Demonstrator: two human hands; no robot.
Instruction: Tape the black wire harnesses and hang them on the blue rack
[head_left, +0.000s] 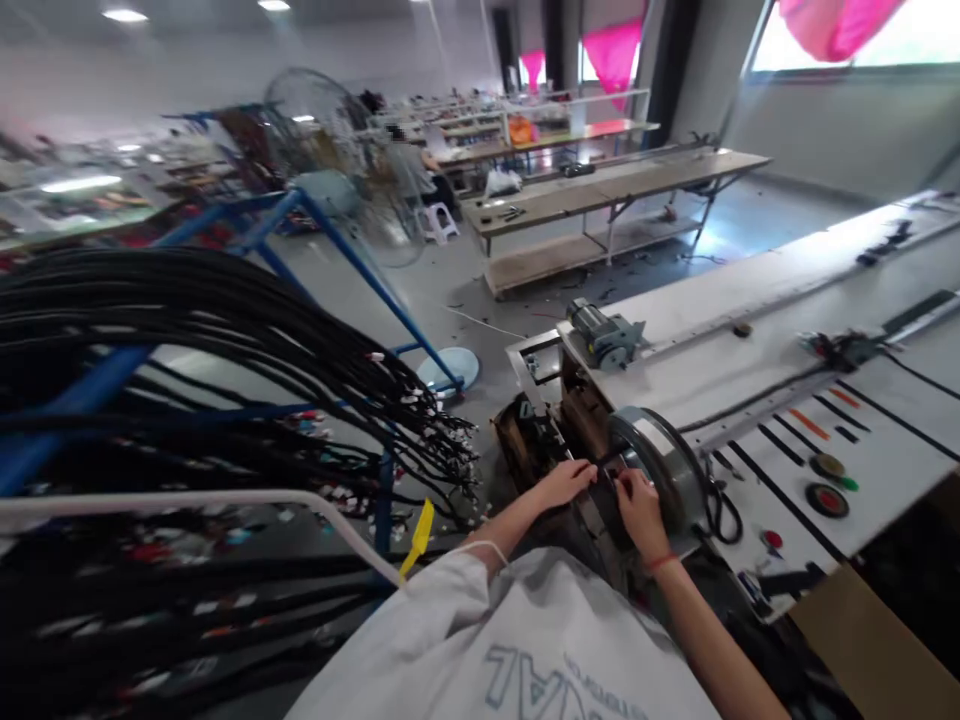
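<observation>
Both my hands are at the end of a long white conveyor table (pixel 750 300), beside a large grey round drum (pixel 660 455). My left hand (pixel 564 484) lies on the dark machinery there, fingers pressed together toward a thin black cable (pixel 609 458). My right hand (pixel 637 505) is curled in a pinch against the drum's side, apparently on the same black cable. What the fingers grip is too small to make out clearly. A red band sits on my right wrist.
A big bundle of black cables (pixel 225 360) hangs over a blue rack (pixel 352 255) on my left. A motor (pixel 604 335) sits on the table end. Black cable pieces and round red and green parts (pixel 827 498) lie on the belt. Workbenches, a fan and a seated person stand farther back.
</observation>
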